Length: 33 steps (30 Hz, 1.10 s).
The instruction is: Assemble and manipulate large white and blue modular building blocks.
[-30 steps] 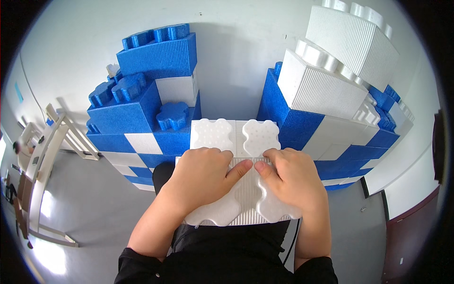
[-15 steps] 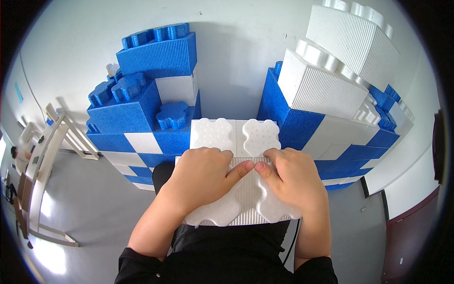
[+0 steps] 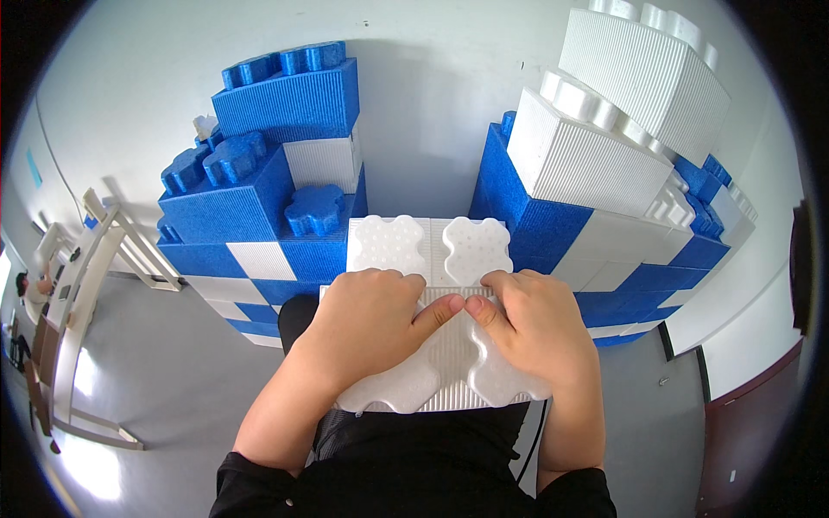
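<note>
A white foam building block (image 3: 451, 380) with clover-shaped studs lies over my lap at the lower middle. My left hand (image 3: 371, 311) rests on its left studs, fingers curled down over the far edge. On the right side, my right hand (image 3: 528, 326) grips that same edge, and the two thumbs almost meet on the top. Both sets of fingertips are hidden. Directly beyond it is a second white foam block (image 3: 434, 250), two dotted studs showing. Whether the two blocks touch I cannot tell.
Stacks of blue blocks (image 3: 289, 104) and white ones rise at the left. To the right stands another stack, topped by white blocks (image 3: 596, 160). A pale table (image 3: 82, 293) runs along the far left, a person (image 3: 36, 293) beside it. A dark red door (image 3: 751, 432) is at lower right.
My hands and the blocks hold still. Only the person at the far left has shifted slightly.
</note>
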Each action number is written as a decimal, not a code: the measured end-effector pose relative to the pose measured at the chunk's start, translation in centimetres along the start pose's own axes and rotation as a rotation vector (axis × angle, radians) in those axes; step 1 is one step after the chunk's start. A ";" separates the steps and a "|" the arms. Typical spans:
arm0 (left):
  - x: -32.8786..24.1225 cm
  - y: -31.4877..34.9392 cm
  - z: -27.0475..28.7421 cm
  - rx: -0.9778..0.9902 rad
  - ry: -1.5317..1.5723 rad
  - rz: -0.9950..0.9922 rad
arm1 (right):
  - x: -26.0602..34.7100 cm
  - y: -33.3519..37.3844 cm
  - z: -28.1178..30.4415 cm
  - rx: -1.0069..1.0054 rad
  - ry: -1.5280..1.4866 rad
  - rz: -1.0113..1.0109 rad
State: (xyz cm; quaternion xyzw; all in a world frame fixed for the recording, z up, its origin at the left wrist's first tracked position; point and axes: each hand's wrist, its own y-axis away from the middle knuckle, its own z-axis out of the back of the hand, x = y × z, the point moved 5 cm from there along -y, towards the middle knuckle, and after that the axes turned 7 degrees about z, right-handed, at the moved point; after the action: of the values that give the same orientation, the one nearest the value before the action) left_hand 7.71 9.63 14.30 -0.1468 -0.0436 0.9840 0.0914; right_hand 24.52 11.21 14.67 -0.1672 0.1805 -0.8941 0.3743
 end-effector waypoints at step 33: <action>0.9 -0.3 -0.4 -0.083 0.010 -0.048 | -20.3 -1.6 12.7 -1.216 -1.705 -0.012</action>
State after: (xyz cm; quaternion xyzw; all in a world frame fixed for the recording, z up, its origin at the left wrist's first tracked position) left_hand 7.03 10.08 13.74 -0.1542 -0.0877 0.9781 0.1091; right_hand 42.54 24.57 23.18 -0.9031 0.2750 -0.2404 0.2261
